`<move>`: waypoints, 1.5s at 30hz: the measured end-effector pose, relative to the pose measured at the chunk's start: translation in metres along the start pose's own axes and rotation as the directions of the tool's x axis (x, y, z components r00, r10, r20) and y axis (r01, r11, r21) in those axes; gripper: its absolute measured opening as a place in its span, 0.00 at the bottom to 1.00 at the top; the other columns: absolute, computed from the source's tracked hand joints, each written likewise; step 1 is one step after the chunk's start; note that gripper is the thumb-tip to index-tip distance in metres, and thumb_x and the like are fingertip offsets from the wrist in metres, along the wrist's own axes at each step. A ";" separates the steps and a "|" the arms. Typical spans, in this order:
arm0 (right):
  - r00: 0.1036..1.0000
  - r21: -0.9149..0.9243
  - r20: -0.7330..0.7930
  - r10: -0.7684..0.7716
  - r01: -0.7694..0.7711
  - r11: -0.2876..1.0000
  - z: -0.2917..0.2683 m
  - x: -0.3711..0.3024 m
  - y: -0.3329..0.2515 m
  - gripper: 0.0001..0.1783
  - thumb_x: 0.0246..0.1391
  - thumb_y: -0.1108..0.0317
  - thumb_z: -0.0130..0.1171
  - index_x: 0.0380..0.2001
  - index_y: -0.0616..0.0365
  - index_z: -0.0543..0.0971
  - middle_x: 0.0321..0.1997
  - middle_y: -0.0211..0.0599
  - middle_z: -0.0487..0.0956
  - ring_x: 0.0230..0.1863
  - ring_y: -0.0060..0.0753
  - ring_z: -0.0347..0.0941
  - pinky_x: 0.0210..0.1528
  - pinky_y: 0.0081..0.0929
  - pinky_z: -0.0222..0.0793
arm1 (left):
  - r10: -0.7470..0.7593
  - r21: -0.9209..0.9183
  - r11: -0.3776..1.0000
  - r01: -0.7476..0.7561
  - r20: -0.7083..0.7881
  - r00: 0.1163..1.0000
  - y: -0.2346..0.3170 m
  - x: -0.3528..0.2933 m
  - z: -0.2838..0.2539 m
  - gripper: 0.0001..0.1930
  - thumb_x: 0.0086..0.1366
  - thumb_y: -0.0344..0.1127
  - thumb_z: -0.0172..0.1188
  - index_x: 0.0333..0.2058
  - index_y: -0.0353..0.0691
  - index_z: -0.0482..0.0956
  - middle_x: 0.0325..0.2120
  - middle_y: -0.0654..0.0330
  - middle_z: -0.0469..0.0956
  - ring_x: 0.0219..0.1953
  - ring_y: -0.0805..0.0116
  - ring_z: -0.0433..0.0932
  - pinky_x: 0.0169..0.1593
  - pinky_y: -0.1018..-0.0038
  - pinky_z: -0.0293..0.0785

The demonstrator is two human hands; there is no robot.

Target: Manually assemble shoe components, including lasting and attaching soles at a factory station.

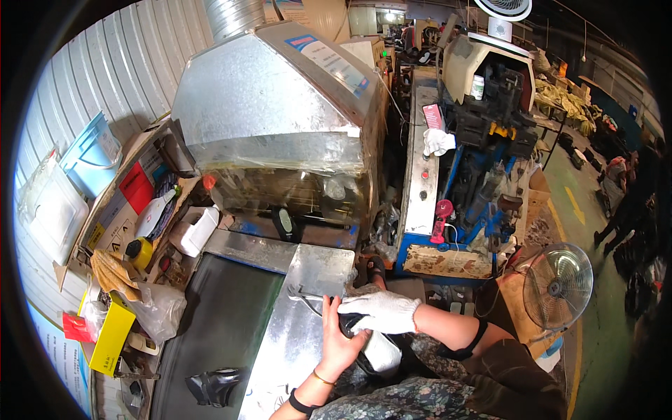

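My left hand [340,344], bare, with a bracelet and a black band at the wrist, grips a dark item that looks like a black shoe [348,323]. Its fingers point away from me and its thumb reaches to the right. My right hand [383,312], in a white knit glove, closes over the same item from the far right side. A pale, rounded piece [382,354] shows below the hands, close to my lap; whether it belongs to the shoe I cannot tell. Just beyond my left fingertips, a thin metal tool [305,295] lies on the metal plate [318,266].
A dark conveyor belt [217,315] carries a black shoe [213,386] and runs toward a metal hooded machine [266,98], where another shoe [285,224] stands. A cluttered shelf [115,206] lines the left. On the right are a blue-framed machine [437,259] and a fan [558,287].
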State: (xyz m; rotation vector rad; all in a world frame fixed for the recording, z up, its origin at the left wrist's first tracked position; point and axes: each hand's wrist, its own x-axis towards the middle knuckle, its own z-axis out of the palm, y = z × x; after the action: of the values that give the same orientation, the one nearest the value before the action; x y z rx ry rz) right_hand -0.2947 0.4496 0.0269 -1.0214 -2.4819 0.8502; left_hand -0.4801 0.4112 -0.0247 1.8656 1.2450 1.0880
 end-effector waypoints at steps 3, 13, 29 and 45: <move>0.976 0.078 -0.218 0.017 0.000 0.997 0.023 -0.008 0.002 0.27 0.54 0.63 0.56 0.57 0.56 0.70 0.57 0.46 0.74 0.57 0.47 0.71 0.60 0.36 0.65 | 0.000 -0.026 1.000 0.000 0.004 1.000 0.001 0.003 0.001 0.46 0.43 0.28 0.69 0.62 0.33 0.57 0.66 0.38 0.49 0.69 0.45 0.51 0.68 0.62 0.52; 0.734 0.531 -0.310 0.605 -0.394 0.750 0.086 -0.078 0.000 0.16 0.62 0.65 0.51 0.50 0.60 0.72 0.42 0.40 0.77 0.43 0.31 0.73 0.46 0.31 0.68 | 0.001 0.006 1.000 -0.001 -0.054 0.999 -0.004 0.042 0.012 0.38 0.44 0.32 0.73 0.56 0.35 0.66 0.60 0.41 0.62 0.62 0.47 0.63 0.63 0.62 0.61; 0.714 0.525 -0.009 0.700 -0.592 0.611 0.083 -0.059 0.011 0.28 0.67 0.52 0.34 0.62 0.59 0.65 0.54 0.55 0.75 0.55 0.50 0.71 0.56 0.37 0.65 | -0.264 -0.604 0.705 0.372 0.263 0.928 -0.013 0.025 0.004 0.35 0.51 0.25 0.70 0.57 0.36 0.64 0.48 0.60 0.71 0.50 0.71 0.70 0.55 0.75 0.67; 0.752 0.325 -0.104 0.651 -0.593 0.736 0.057 -0.042 -0.020 0.37 0.58 0.60 0.51 0.67 0.57 0.53 0.51 0.60 0.72 0.48 0.57 0.72 0.50 0.42 0.69 | -0.312 -0.537 0.688 0.487 0.387 0.868 -0.006 0.057 -0.002 0.33 0.50 0.27 0.70 0.54 0.32 0.64 0.46 0.57 0.72 0.49 0.69 0.70 0.53 0.75 0.70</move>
State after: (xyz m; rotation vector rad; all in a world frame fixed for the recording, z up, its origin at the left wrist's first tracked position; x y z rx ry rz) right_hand -0.3041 0.3850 -0.0075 -1.7776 -1.7600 1.1562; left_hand -0.4724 0.4664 -0.0126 1.1049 0.9177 0.8238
